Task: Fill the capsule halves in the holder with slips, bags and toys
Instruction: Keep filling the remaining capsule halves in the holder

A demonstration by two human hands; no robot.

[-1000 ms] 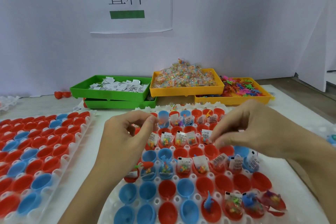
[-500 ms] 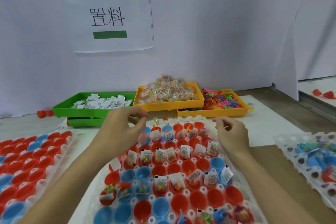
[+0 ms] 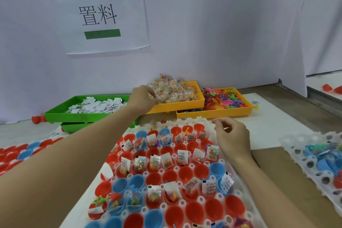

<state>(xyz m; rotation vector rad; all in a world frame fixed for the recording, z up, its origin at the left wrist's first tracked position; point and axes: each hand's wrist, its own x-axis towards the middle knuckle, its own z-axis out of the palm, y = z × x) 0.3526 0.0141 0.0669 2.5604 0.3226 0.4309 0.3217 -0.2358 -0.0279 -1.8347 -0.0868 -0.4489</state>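
Against a white backdrop, left hand (image 3: 143,98) fingers curl into light, crinkly, slippery bags (image 3: 172,90), best pinched by an edge; whether one is held cannot be told; right hand (image 3: 232,136) hovers loosely curled, empty.

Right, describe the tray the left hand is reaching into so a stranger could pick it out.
Start at the paper sign on the back wall; three trays line the wall's foot below it. The left hand reaches into the middle tray, which is yellow. Unlike the green tray of white slips and the other yellow tray of loose toys, it is heaped with clear little bags.
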